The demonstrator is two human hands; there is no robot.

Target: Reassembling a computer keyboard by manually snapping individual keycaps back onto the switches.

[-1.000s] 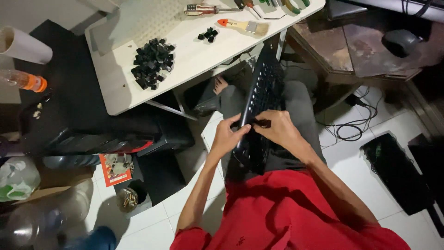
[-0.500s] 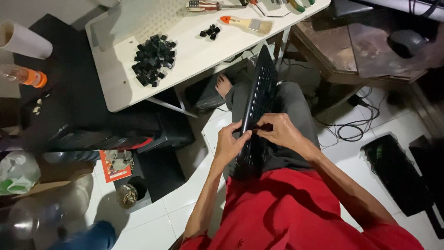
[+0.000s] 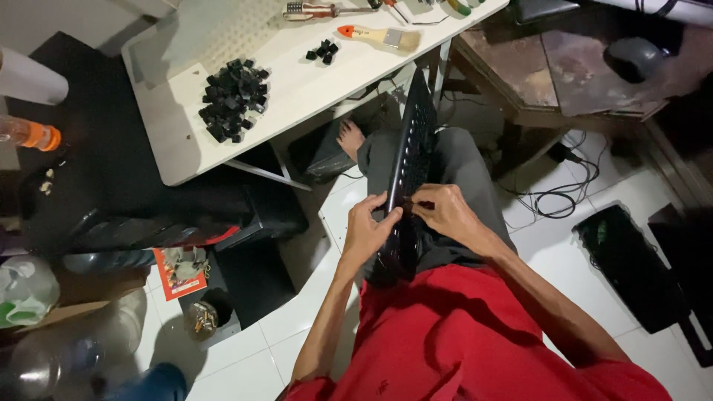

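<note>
I count one keyboard (image 3: pixel 407 178) on the lap; left hand (image 3: pixel 365 232) grips its edge, right hand (image 3: pixel 445 215) pinches a key. Two keycap piles (image 3: pixel 232 89) on the table (image 3: pixel 312 82), one brush (image 3: pixel 379 35).

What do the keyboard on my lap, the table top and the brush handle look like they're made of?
Keyboard: likely plastic, matte black with little sheen; both hands grip its near end. Table top: smooth white, probably laminate or painted board, evenly pale. Brush handle: pale wood by its tan colour, with an orange tip.
</note>
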